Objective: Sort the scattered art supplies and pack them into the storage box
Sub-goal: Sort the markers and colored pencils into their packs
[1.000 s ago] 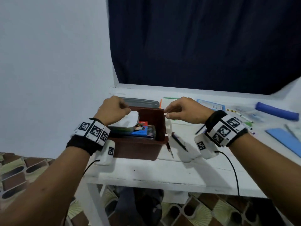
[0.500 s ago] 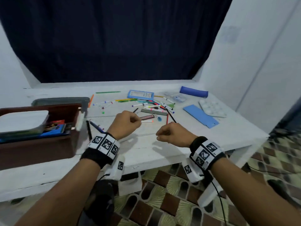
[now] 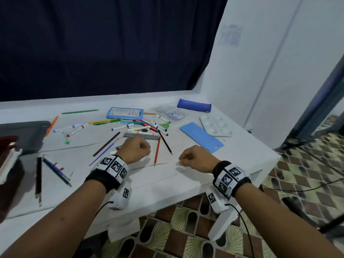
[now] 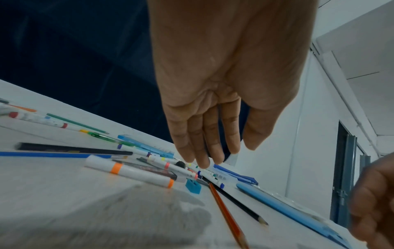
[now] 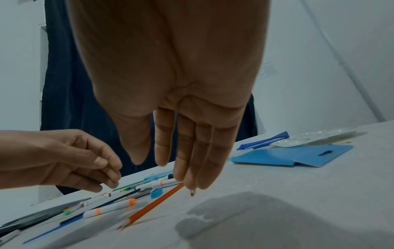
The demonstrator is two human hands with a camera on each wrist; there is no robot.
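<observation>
Scattered markers (image 3: pixel 141 127), an orange pencil (image 3: pixel 157 150) and a black pencil (image 3: pixel 164 142) lie mid-table. My left hand (image 3: pixel 143 148) hovers just over them, fingers loosely curled, holding nothing; in the left wrist view the left hand (image 4: pixel 213 156) hangs above an orange-banded marker (image 4: pixel 127 171) and a blue sharpener (image 4: pixel 193 186). My right hand (image 3: pixel 183 158) hovers empty to the right of the pencils; the right hand (image 5: pixel 170 168) points its fingers down near the orange pencil (image 5: pixel 153 205). The brown storage box (image 3: pixel 7 142) shows only at the far left edge.
A grey lid (image 3: pixel 24 133) lies beside the box. Pens (image 3: pixel 55 170) lie front left. At the back sit a blue case (image 3: pixel 125 113), a blue pouch (image 3: pixel 193 105), a white paint palette (image 3: pixel 216 125) and a blue folder (image 3: pixel 201 139). The table's edge (image 3: pixel 275 157) drops off at the right.
Both hands left the storage box and moved right to the scattered supplies. The head view swung right, so the box slid to the left edge.
</observation>
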